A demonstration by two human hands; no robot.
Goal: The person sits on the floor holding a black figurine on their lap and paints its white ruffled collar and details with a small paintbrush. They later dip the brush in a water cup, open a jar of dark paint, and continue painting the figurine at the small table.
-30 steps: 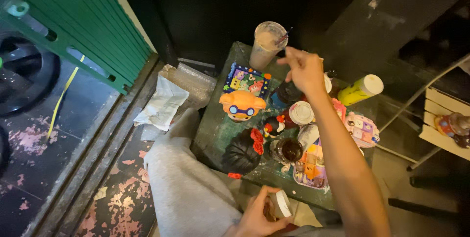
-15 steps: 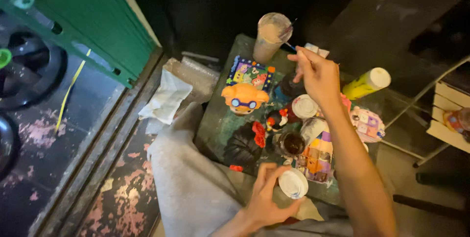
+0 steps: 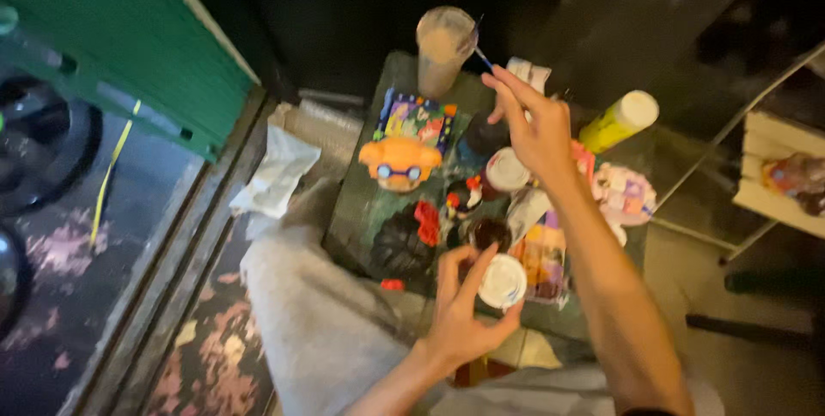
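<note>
My right hand point(image 3: 534, 121) pinches a thin paintbrush point(image 3: 479, 52), its tip at the rim of a tall plastic cup point(image 3: 443, 45) of cloudy water at the far edge of a small dark table point(image 3: 361, 201). My left hand point(image 3: 461, 311) grips a small white-lidded paint pot point(image 3: 502, 282) near the table's front edge. Between the hands lie an orange cartoon-head figure point(image 3: 401, 162), a colourful painted panel point(image 3: 414, 117), a black lump point(image 3: 400, 244) with red bits point(image 3: 427, 220), and another white-lidded pot point(image 3: 506, 169).
A yellow tube with a white cap point(image 3: 619, 121) lies at the table's right. A crumpled white bag point(image 3: 279, 171) rests on the floor left of the table. A green shutter point(image 3: 112, 46) is at upper left, a white metal-framed stool point(image 3: 778, 180) at right. Grey trousers point(image 3: 318, 330) cover my knee.
My right hand moved up and left, bringing the brush tip to the cup. My left hand rose from the lap to the table's front edge with the white pot.
</note>
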